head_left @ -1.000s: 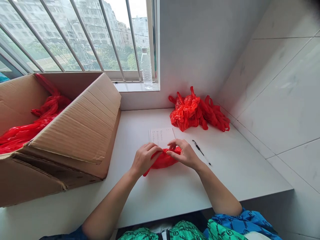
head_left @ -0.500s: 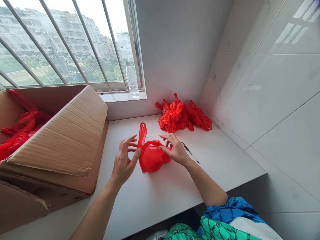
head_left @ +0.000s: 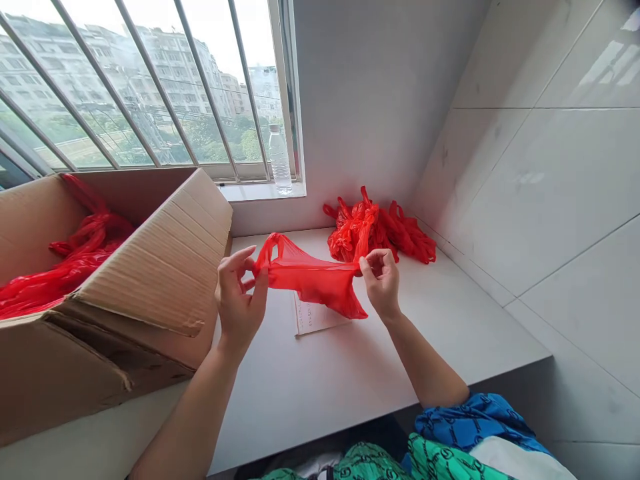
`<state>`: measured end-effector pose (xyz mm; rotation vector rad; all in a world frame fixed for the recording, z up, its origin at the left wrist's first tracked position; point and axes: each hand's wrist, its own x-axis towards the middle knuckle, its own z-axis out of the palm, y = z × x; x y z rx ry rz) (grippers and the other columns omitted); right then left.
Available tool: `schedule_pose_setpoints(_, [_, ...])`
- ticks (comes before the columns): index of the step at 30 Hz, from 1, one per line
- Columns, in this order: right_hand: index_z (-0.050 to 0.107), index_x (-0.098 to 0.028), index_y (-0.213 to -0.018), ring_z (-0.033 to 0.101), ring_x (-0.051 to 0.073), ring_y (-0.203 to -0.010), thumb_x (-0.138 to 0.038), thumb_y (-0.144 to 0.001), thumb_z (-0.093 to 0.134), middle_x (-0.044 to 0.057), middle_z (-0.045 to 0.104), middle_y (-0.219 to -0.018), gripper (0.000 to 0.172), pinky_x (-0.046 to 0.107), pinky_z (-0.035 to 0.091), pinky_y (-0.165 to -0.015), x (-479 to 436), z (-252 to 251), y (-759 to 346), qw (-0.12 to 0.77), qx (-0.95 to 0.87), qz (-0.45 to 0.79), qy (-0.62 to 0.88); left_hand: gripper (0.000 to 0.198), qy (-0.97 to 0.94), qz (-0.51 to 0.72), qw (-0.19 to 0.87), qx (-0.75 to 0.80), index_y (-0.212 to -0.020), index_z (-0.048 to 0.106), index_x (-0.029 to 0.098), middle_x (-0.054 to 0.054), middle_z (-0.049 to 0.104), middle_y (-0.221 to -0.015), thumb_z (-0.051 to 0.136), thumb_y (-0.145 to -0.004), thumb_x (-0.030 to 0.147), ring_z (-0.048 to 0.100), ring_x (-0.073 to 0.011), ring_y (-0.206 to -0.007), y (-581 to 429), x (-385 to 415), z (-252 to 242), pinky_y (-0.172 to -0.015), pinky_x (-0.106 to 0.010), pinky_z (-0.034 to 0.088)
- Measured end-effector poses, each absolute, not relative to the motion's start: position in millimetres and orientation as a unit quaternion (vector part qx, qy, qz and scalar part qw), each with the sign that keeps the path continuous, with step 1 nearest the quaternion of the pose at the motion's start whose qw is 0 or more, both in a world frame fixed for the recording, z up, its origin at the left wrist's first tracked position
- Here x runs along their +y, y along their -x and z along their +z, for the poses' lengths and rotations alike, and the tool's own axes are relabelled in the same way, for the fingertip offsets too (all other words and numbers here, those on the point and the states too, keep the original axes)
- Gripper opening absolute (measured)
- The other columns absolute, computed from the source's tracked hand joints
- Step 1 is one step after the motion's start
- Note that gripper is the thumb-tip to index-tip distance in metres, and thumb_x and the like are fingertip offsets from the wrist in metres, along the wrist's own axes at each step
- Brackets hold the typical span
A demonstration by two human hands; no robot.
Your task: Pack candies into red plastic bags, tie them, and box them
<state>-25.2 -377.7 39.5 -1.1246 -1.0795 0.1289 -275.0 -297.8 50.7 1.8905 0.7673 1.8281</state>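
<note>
A thin red plastic bag point(head_left: 320, 280) is stretched sideways between my two hands, above the white table. My left hand point(head_left: 240, 293) pinches its left edge, close to a looped handle that stands up. The right edge is pinched by my right hand point(head_left: 383, 280), thumb against fingers. Under the bag lies a white printed sheet or booklet point(head_left: 313, 323), partly covered by it. Behind my right hand sits a heap of crumpled red plastic bags point(head_left: 357, 223) near the wall.
On the left stands an open cardboard box point(head_left: 150, 273) with more red bags point(head_left: 90, 247) inside, its flap leaning over the table point(head_left: 300, 393). A clear plastic bottle point(head_left: 280, 163) is on the sill of the barred window. Tiled wall point(head_left: 550, 200) bounds the right side.
Both hands have closed on the bag's edges, lifted it and pulled it wide. The sheet beneath now shows. The pen seen before is out of sight. The view has shifted slightly left.
</note>
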Motion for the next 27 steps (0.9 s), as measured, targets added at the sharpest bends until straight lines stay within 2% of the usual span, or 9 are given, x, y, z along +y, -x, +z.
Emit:
schedule_pose_setpoints(2, [0.055,-0.024,-0.087,0.056,0.013,-0.067,-0.033,-0.092,0.059,-0.001,0.053,-0.083,0.011,0.029,0.057,-0.061,-385.4,32.9,26.6,0.672,-0.531,0.067,0.511,0.044,-0.715,0.620,0.173,0.273,-0.130,0.054,0.028,-0.004,0.055,-0.106,0.063,-0.088,0.022,0.058,-0.0140,-0.092,280.8,-307.9,42.9,-0.070,-0.025,0.058])
schedule_pose_setpoints(7, [0.064,-0.024,-0.086,0.059,0.016,-0.075,-0.022,-0.090,0.055,0.002,0.059,-0.085,0.011,0.030,0.053,-0.066,-408.2,15.8,30.1,0.501,-0.646,0.141,0.558,0.058,-0.804,0.412,0.259,0.343,-0.144,0.043,0.030,-0.007,0.060,-0.115,0.059,-0.089,0.022,0.061,-0.0154,-0.086,294.6,-338.2,30.1,-0.053,-0.019,0.047])
schedule_pose_setpoints(11, [0.063,-0.025,-0.099,0.061,0.020,-0.092,-0.029,-0.088,0.065,0.003,0.061,-0.098,0.012,0.036,0.055,-0.081,-414.0,16.9,45.4,0.475,-0.649,0.127,0.581,0.027,-0.828,0.335,0.269,0.361,-0.118,0.062,0.028,0.000,0.068,-0.094,0.062,-0.092,0.035,0.059,-0.0130,-0.073,290.3,-345.3,41.8,-0.065,-0.024,0.047])
schedule_pose_setpoints(13, [0.060,-0.025,-0.105,0.060,0.021,-0.097,-0.035,-0.084,0.071,0.004,0.059,-0.106,0.025,0.036,0.055,-0.082,-411.5,16.5,54.3,0.469,-0.644,0.145,0.587,0.018,-0.805,0.369,0.275,0.374,-0.108,0.065,0.026,0.002,0.066,-0.085,0.060,-0.094,0.035,0.055,-0.0105,-0.065,284.6,-342.0,44.2,-0.065,-0.024,0.045])
schedule_pose_setpoints(15, [0.059,-0.025,-0.101,0.061,0.019,-0.092,-0.033,-0.085,0.069,0.004,0.058,-0.104,0.020,0.033,0.056,-0.077,-407.1,14.1,59.5,0.478,-0.637,0.169,0.580,0.021,-0.738,0.447,0.348,0.366,-0.111,0.064,0.025,0.003,0.063,-0.079,0.062,-0.093,0.035,0.054,-0.0097,-0.063,279.8,-336.9,41.6,-0.063,-0.023,0.046])
schedule_pose_setpoints(18, [0.058,-0.024,-0.089,0.059,0.016,-0.085,-0.025,-0.088,0.062,0.002,0.057,-0.096,0.005,0.030,0.055,-0.072,-400.9,12.5,56.2,0.536,-0.621,0.175,0.545,0.038,-0.542,0.574,0.530,0.309,-0.121,0.059,0.027,0.003,0.060,-0.081,0.072,-0.086,0.036,0.060,-0.0099,-0.070,277.8,-329.5,32.1,-0.066,-0.020,0.051])
schedule_pose_setpoints(21, [0.061,-0.023,-0.084,0.059,0.017,-0.091,-0.019,-0.089,0.060,0.003,0.054,-0.099,0.007,0.029,0.055,-0.074,-397.2,21.2,43.2,0.570,-0.640,0.105,0.504,0.053,-0.368,0.595,0.664,0.264,-0.125,0.057,0.029,0.003,0.062,-0.086,0.080,-0.078,0.029,0.063,-0.0090,-0.076,280.6,-324.9,24.7,-0.071,-0.020,0.054])
schedule_pose_setpoints(24, [0.066,-0.024,-0.085,0.058,0.016,-0.091,-0.015,-0.094,0.055,0.004,0.054,-0.103,0.017,0.031,0.053,-0.078,-394.1,36.8,30.7,0.505,-0.715,-0.017,0.483,0.053,-0.310,0.583,0.710,0.243,-0.125,0.059,0.031,0.004,0.062,-0.088,0.081,-0.077,0.023,0.062,-0.0081,-0.076,284.8,-322.9,24.6,-0.072,-0.020,0.055])
schedule_pose_setpoints(27, [0.067,-0.023,-0.093,0.059,0.017,-0.087,-0.016,-0.098,0.050,0.006,0.055,-0.109,0.019,0.032,0.053,-0.075,-390.6,48.5,24.6,0.403,-0.774,-0.079,0.483,0.038,-0.340,0.576,0.703,0.241,-0.113,0.065,0.030,0.003,0.062,-0.087,0.079,-0.078,0.028,0.061,-0.0083,-0.074,291.8,-321.2,29.5,-0.068,-0.018,0.053])
